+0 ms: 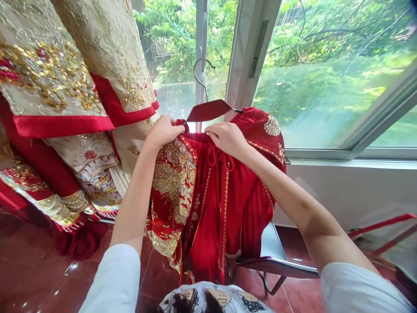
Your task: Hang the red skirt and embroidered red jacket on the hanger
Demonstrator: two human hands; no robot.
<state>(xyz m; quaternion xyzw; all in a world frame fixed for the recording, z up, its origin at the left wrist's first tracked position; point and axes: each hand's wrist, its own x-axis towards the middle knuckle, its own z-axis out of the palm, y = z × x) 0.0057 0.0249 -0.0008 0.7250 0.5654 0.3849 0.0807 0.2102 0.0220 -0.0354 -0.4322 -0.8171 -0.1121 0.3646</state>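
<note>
A red skirt with gold embroidery, beaded trims and thin ties hangs between my two hands. My left hand is closed on its top edge at the left, close to one end of a hanger. On the other side, my right hand has its fingers bent over the waistband, thumb and fingers together. Just above the waistband is the dark red hanger, its metal hook pointing up. At the right, red cloth with a pale beaded patch bulges beside the hanger's end. The parts of the waistband inside my fingers are hidden.
Several cream and red embroidered garments hang at the left. A chair with a metal frame stands behind and right of the skirt. Ahead are sliding windows above a white wall. The floor has shiny red tiles.
</note>
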